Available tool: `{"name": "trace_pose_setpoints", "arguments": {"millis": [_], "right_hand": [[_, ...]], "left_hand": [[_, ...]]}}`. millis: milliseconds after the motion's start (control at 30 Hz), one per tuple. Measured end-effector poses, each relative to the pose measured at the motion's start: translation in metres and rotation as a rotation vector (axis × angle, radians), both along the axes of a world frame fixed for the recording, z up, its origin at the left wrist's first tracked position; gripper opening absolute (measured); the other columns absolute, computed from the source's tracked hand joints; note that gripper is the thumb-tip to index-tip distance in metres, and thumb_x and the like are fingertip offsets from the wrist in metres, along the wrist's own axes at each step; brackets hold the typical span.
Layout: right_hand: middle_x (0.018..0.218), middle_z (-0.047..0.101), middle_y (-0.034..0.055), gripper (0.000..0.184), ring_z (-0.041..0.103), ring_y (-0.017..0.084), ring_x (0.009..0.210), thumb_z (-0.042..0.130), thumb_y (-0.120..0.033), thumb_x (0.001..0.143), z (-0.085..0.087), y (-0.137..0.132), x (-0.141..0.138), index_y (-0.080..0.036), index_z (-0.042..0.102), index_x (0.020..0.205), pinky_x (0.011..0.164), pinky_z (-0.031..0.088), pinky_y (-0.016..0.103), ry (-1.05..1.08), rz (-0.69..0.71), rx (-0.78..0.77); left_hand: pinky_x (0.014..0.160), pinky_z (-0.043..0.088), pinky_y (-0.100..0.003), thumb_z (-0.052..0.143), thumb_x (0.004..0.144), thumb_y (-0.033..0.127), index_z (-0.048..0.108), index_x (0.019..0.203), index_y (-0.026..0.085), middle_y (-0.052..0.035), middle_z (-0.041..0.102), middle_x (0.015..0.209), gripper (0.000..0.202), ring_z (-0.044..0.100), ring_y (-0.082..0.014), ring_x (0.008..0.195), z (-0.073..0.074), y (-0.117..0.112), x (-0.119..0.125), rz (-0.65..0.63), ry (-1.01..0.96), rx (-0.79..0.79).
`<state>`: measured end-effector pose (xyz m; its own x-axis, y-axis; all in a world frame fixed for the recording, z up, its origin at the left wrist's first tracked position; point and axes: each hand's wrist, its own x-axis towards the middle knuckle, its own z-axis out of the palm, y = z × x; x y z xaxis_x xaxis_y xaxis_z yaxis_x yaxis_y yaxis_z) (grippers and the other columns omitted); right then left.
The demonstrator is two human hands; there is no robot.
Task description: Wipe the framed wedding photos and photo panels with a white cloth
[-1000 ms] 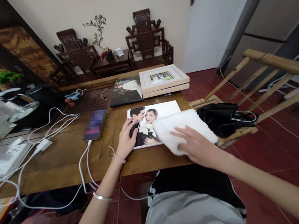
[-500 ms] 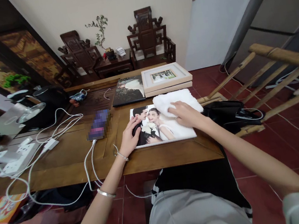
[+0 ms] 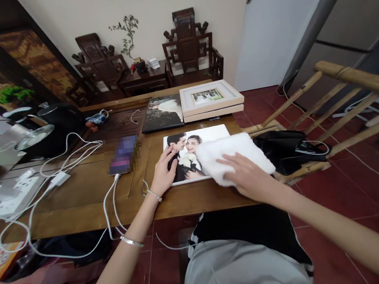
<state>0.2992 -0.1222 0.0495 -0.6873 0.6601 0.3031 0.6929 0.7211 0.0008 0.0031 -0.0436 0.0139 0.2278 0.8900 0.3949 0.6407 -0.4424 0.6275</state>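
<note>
A glossy photo panel (image 3: 191,169) showing a couple lies flat on the wooden table. My left hand (image 3: 164,169) rests on its left edge, fingers outstretched and apart. A white fluffy cloth (image 3: 228,148) covers the panel's right part and overhangs its lower right corner. My right hand (image 3: 245,171) has hold of this cloth and presses it down, fingers spread on top. The panel's surface under the cloth is hidden.
Behind the panel are a dark photo panel (image 3: 160,113) and stacked pale frames (image 3: 211,99). A phone (image 3: 122,155), white cables and a power strip (image 3: 19,196) occupy the left. A bamboo chair (image 3: 345,85) holding a black bag (image 3: 280,152) stands right.
My right hand has drawn the white cloth down toward me and slightly right, uncovering the panel's upper right area. My left hand stays on the panel's left edge.
</note>
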Motion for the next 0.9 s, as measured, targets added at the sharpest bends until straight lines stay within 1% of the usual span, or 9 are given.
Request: {"name": "trace_pose_setpoints", "arguments": {"millis": [100,200,333,400,467,600,700,800,900], "right_hand": [[0.133,0.061,0.0169,0.048,0.052,0.034,0.127,0.05,0.002,0.071,0.009,0.054,-0.004,-0.02,0.065,0.11,0.104,0.042,0.054,-0.014,-0.062,-0.052],[0.115,0.066,0.0167,0.048,0.059,0.032,0.109,0.045,0.001,0.072,0.017,0.103,-0.008,-0.018,0.062,0.113,0.09,0.047,0.044,-0.02,-0.101,-0.054],[0.099,0.066,0.0158,0.048,0.059,0.031,0.094,0.041,0.001,0.073,0.022,0.134,-0.009,-0.015,0.06,0.115,0.078,0.046,0.038,-0.019,-0.151,-0.065],[0.103,0.066,0.0167,0.047,0.06,0.031,0.097,0.041,0.002,0.074,0.019,0.128,-0.007,-0.014,0.061,0.114,0.082,0.047,0.04,-0.024,-0.151,-0.061],[0.114,0.065,0.0178,0.046,0.059,0.032,0.107,0.044,0.003,0.073,0.013,0.105,-0.004,-0.015,0.063,0.111,0.091,0.047,0.045,-0.035,-0.117,-0.033],[0.138,0.057,0.0185,0.044,0.047,0.036,0.133,0.047,0.006,0.07,0.0,0.03,0.003,-0.017,0.067,0.101,0.107,0.039,0.058,-0.03,-0.011,0.047],[0.141,0.056,0.0176,0.042,0.045,0.038,0.136,0.05,0.006,0.067,-0.004,-0.015,0.008,-0.018,0.069,0.096,0.109,0.038,0.061,-0.015,0.083,0.056],[0.141,0.056,0.0168,0.04,0.045,0.037,0.136,0.051,0.004,0.067,-0.002,-0.019,0.012,-0.019,0.069,0.094,0.109,0.038,0.06,-0.001,0.116,0.039],[0.14,0.057,0.0177,0.04,0.048,0.035,0.134,0.051,0.002,0.068,0.0,0.015,0.013,-0.018,0.067,0.097,0.109,0.04,0.056,0.028,0.084,0.013]], "left_hand": [[0.121,0.03,-0.047,0.047,0.095,0.033,0.063,0.13,0.019,-0.0105,0.051,0.15,0.041,0.041,-0.0246,0.144,0.0,0.001,-0.001,-0.011,0.012,-0.001],[0.121,0.03,-0.047,0.047,0.095,0.033,0.062,0.132,0.019,-0.0113,0.051,0.15,0.042,0.041,-0.0244,0.144,0.001,0.001,-0.002,-0.022,0.013,-0.005],[0.121,0.031,-0.045,0.048,0.095,0.033,0.061,0.132,0.017,-0.0121,0.051,0.15,0.042,0.043,-0.0238,0.143,0.001,0.001,-0.001,-0.024,-0.007,0.01],[0.121,0.031,-0.045,0.048,0.095,0.032,0.062,0.132,0.015,-0.0131,0.052,0.148,0.042,0.044,-0.0236,0.142,0.0,0.002,0.0,-0.015,-0.016,0.019],[0.12,0.032,-0.044,0.048,0.095,0.031,0.062,0.131,0.014,-0.0137,0.054,0.146,0.042,0.045,-0.0234,0.142,-0.002,0.003,0.0,0.003,-0.021,0.028],[0.12,0.034,-0.044,0.049,0.094,0.028,0.064,0.129,0.014,-0.0124,0.056,0.145,0.04,0.046,-0.0231,0.141,-0.005,0.005,0.001,0.026,-0.033,0.038],[0.12,0.034,-0.045,0.051,0.093,0.027,0.065,0.128,0.016,-0.0105,0.058,0.143,0.039,0.047,-0.0231,0.14,-0.004,0.005,0.002,0.044,-0.053,0.039],[0.12,0.035,-0.046,0.053,0.092,0.026,0.066,0.128,0.016,-0.0097,0.06,0.141,0.039,0.047,-0.0239,0.139,-0.002,0.004,0.002,0.056,-0.074,0.039],[0.119,0.036,-0.047,0.055,0.091,0.026,0.067,0.126,0.018,-0.0081,0.061,0.139,0.039,0.049,-0.025,0.138,-0.001,0.003,0.001,0.054,-0.095,0.036]]}}
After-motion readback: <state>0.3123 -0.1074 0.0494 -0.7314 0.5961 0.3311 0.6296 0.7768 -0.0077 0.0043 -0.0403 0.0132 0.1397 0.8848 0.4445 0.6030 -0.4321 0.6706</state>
